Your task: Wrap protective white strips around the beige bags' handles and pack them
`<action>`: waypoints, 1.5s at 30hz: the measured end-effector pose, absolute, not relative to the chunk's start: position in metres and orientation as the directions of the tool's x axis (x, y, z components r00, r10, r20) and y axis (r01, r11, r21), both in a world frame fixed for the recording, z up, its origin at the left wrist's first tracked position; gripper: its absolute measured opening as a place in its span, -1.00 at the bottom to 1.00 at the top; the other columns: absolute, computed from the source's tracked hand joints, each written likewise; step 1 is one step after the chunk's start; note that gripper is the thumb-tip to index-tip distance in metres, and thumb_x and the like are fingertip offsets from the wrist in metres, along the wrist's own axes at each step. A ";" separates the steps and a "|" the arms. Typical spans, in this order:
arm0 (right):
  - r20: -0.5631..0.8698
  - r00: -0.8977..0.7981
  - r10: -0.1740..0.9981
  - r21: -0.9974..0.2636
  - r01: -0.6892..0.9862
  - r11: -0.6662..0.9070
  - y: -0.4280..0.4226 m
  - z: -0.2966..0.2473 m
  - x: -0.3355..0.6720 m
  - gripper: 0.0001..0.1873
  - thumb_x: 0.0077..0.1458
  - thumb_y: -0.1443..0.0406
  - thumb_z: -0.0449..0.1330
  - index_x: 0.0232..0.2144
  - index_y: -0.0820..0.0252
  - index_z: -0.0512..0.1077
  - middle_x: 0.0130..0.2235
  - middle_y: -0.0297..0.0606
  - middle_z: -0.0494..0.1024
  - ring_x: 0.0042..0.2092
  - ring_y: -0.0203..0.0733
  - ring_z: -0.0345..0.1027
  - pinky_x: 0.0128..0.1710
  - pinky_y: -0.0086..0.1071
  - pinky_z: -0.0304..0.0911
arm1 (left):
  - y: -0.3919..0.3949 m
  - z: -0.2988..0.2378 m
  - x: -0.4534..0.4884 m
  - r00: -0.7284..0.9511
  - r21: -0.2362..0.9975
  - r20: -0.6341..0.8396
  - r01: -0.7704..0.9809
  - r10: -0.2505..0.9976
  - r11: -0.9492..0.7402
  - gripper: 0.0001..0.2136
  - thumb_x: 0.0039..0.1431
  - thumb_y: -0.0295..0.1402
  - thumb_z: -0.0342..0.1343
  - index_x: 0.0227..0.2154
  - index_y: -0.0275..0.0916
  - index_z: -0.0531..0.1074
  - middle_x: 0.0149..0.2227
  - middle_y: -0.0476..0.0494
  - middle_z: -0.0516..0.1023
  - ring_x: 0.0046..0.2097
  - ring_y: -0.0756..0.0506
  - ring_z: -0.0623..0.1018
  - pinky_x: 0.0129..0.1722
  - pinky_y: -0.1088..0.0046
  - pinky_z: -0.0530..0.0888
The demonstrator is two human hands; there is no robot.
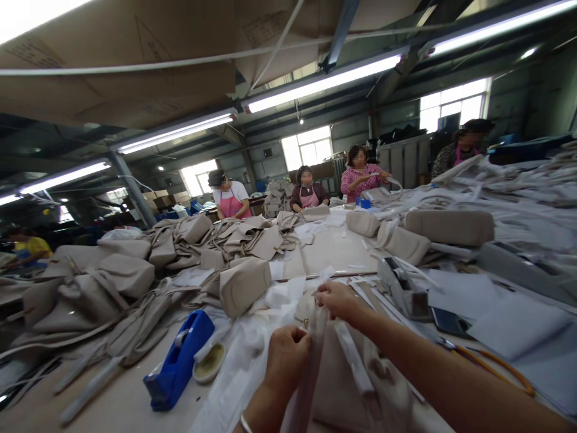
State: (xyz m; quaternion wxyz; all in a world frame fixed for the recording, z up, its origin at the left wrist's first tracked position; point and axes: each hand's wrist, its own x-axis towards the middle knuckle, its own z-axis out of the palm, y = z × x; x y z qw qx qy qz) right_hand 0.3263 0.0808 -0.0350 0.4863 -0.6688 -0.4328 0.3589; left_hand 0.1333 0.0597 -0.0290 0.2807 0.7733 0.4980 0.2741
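Note:
My right hand (339, 299) pinches the upper end of a long strip of translucent plastic film (317, 355). Closer to me, my left hand (287, 356) is closed with its fingertips at the left edge of the same strip. The film runs down toward my body; whether a strap lies inside it I cannot tell. Beneath it spreads a beige leather-like bag piece (340, 385), with a small gold metal fitting (306, 323) just above my left hand. A white-wrapped strip (354, 358) lies right of the film, and white wrapping sheets (246, 361) to the left.
A blue tape dispenser (180, 361) and a round dish (209, 362) stand left. To the right are a grey tape dispenser (401, 288), a phone (451, 323) and orange-handled scissors (496, 364). Beige bags (246, 285) heap up ahead. Several co-workers (309, 192) work across the table.

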 end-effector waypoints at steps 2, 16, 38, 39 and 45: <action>-0.031 0.361 0.932 -0.940 0.305 -0.149 0.097 -0.036 0.323 -0.85 -0.23 0.41 0.24 -0.47 0.19 0.51 -0.69 -0.46 0.40 -0.69 -0.36 0.16 -0.63 -0.45 0.01 | 0.059 -0.028 0.135 0.360 0.696 0.149 0.623 0.921 -0.356 -0.80 0.06 -0.35 0.08 -0.56 -0.26 0.56 -0.52 -0.07 0.60 -0.39 -0.08 0.55 -0.35 0.47 0.31; 0.135 0.182 0.974 -0.817 0.577 0.005 0.108 -0.058 0.340 -0.78 -0.13 0.42 0.20 -0.42 0.16 0.62 -0.51 -0.31 0.60 -0.43 -0.22 0.39 -0.41 -0.44 0.18 | 0.100 -0.038 0.150 0.336 0.705 0.064 0.651 0.940 -0.281 -0.80 -0.01 -0.33 0.12 -0.56 -0.30 0.60 -0.53 -0.13 0.59 -0.40 -0.11 0.53 -0.36 0.43 0.34; 0.267 0.102 0.958 -0.732 0.668 0.133 0.064 -0.072 0.343 -0.79 -0.11 0.19 0.37 -0.35 0.10 0.60 -0.31 -0.24 0.52 -0.27 -0.10 0.35 -0.22 -0.29 0.21 | 0.133 -0.071 0.173 0.266 0.872 -0.094 0.487 0.959 -0.049 -0.79 -0.07 -0.26 0.21 -0.57 -0.33 0.56 -0.66 0.02 0.41 -0.54 0.01 0.36 -0.56 0.52 0.19; 0.261 0.109 0.959 -0.738 0.663 0.125 0.063 -0.074 0.341 -0.80 -0.13 0.22 0.37 -0.35 0.09 0.60 -0.31 -0.25 0.51 -0.26 -0.10 0.34 -0.21 -0.29 0.20 | 0.131 -0.072 0.174 0.262 0.881 -0.100 0.472 0.960 -0.037 -0.79 -0.07 -0.25 0.21 -0.55 -0.33 0.56 -0.65 0.02 0.42 -0.55 0.01 0.36 -0.57 0.52 0.19; 0.143 0.150 0.978 -0.817 0.576 0.031 0.070 -0.084 0.340 -0.91 -0.09 0.32 0.27 -0.59 0.15 0.47 -0.50 -0.32 0.46 -0.37 -0.15 0.33 -0.36 -0.34 0.15 | 0.118 -0.072 0.181 0.290 0.908 -0.083 0.417 0.953 -0.048 -0.75 0.00 -0.22 0.19 -0.44 -0.34 0.58 -0.54 -0.05 0.54 -0.48 -0.01 0.45 -0.50 0.53 0.33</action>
